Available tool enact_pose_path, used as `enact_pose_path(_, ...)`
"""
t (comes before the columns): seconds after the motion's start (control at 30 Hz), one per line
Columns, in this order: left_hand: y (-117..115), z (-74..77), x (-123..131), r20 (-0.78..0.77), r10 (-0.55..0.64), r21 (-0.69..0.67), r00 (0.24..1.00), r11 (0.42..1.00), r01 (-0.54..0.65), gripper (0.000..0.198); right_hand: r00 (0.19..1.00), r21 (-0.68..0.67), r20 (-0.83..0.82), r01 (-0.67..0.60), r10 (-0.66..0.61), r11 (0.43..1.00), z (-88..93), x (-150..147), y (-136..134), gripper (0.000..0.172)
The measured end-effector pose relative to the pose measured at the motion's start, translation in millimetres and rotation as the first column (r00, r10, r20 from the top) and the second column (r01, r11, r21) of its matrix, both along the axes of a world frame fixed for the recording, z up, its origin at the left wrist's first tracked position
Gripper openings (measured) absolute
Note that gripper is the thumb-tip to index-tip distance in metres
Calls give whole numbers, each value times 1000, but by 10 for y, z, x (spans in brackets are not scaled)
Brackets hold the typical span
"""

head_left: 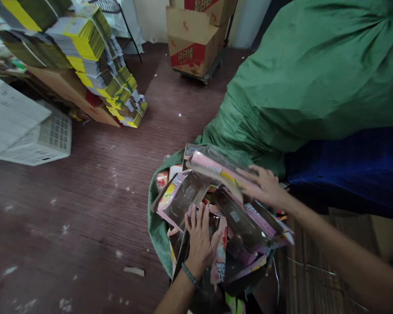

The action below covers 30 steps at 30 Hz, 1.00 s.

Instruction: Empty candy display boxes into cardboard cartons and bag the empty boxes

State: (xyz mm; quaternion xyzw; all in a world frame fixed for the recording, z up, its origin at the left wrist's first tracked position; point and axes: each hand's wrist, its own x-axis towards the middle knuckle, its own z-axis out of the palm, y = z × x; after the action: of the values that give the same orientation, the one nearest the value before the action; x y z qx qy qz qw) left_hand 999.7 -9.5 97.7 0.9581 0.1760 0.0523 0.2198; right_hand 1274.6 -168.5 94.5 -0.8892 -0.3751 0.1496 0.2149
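Observation:
A green sack [157, 231] stands open below me, filled with crumpled pink-and-yellow packaging boxes [236, 218] that have clear plastic windows. My left hand [201, 240], with a beaded bracelet at the wrist, lies with fingers spread on the boxes in the near part of the sack. On the far right side of the opening, my right hand [265, 187] grips the end of a flattened pink box [212, 165], slightly blurred. Its thumb is hidden. That box lies tilted across the top of the pile.
A large stuffed green sack [308, 78] bulges at the right, above dark blue material [347, 165]. Cardboard cartons [196, 43] stand on a trolley at the back. Strapped yellow-edged stacks [111, 78] and a white plastic crate [52, 135] are at the left. Scraps litter the floor.

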Motion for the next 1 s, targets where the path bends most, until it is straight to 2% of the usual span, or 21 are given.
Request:
enact_pose_path(0.03,-14,-36,-1,66,37,2,997,999,-38,72,999,-35,14,-48,49,998,22,-265,-143,65)
enact_pose_path(0.1,-37,-107,-17,187,106,5,977,994,-109,73,996,-101,54,-68,74,993,58,-708,-323,63)
enact_pose_path(0.17,-47,-144,-28,208,134,19,969,990,-141,76,995,-143,59,-72,82,987,101,-935,-384,61)
enact_pose_path(0.23,-46,-129,6,100,117,31,988,992,-120,80,993,-162,-11,-118,118,980,149,-943,-379,60)
enact_pose_path(0.33,-37,-59,178,-119,61,-5,991,998,-62,75,964,-130,-183,-215,190,968,167,-801,-340,63)
enact_pose_path(0.4,-30,-49,330,-226,39,-41,973,998,-49,73,960,-105,-213,-207,182,973,104,-790,-308,74)
enact_pose_path(0.47,-17,-107,451,-314,27,-66,949,997,-50,73,974,-114,-168,-172,152,978,-30,-884,-272,88)
enact_pose_path(0.53,11,-236,509,-369,15,-68,929,997,-43,74,985,-146,-112,-144,128,979,-223,-1026,-233,94)
enact_pose_path(0.67,122,-624,472,-346,3,-26,938,1000,-12,73,991,-154,-74,-123,113,980,-666,-1213,-164,80)
enact_pose_path(0.77,226,-939,423,-326,27,-24,945,999,-37,77,994,-61,-45,-103,100,993,-968,-1252,-133,73)
enact_pose_path(0.83,283,-1132,417,-348,53,-39,936,997,-70,82,998,71,21,-58,56,996,-1115,-1274,-145,69)
enact_pose_path(0.9,318,-1294,424,-379,80,-65,922,992,-113,86,997,229,79,-17,-1,973,-1176,-1293,-182,65)
enact_pose_path(1.0,328,-1447,436,-385,133,-112,913,976,-189,92,996,386,63,39,-68,922,-1063,-1258,-203,67)
